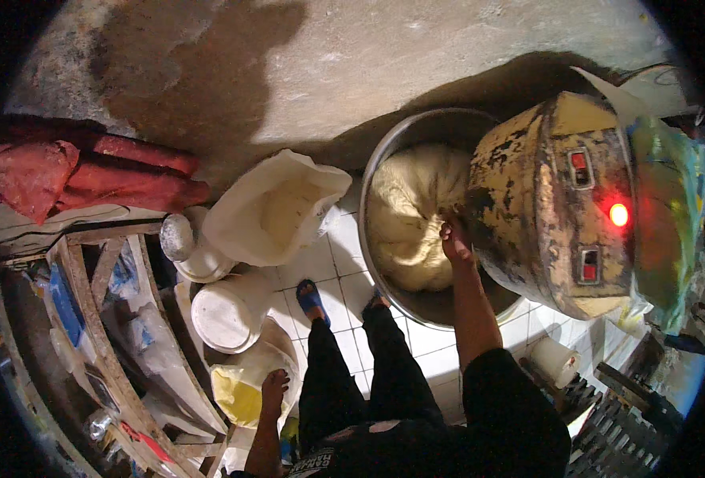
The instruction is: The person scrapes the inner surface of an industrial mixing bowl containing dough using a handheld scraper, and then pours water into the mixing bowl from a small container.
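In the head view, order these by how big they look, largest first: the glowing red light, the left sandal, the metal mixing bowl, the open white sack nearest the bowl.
Mixing bowl
White sack
Left sandal
Red light

Dough partly hidden by machine housing; right hand: hold unclear
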{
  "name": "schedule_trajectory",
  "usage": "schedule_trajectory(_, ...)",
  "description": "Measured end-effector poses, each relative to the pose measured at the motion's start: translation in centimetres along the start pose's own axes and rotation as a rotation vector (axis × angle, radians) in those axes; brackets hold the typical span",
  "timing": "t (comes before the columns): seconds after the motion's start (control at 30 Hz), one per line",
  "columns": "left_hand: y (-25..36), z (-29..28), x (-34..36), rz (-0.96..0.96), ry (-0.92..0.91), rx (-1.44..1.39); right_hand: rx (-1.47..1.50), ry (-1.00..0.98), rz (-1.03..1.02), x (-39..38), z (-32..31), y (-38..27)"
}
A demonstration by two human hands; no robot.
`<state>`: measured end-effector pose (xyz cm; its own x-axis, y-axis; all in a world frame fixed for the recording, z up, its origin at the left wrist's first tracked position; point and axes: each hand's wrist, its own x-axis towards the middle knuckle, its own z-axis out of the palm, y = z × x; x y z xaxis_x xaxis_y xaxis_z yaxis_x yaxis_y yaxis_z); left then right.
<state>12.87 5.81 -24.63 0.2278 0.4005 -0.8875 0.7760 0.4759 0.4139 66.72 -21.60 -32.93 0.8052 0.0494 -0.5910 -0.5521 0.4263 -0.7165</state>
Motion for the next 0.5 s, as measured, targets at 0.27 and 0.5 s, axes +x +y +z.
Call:
schedule_trajectory(0.27,2.9,2.2,1.9,0.012,-0.029,-0.009,-0.424,0.091,0.012,-0.6,1.6,-3.6)
schedule_trajectory(0.5,1.8,1.8,1.4,-0.028,-0.035,0.083,-0.406,0.018,0.030,6.4,-5.4,2.2)
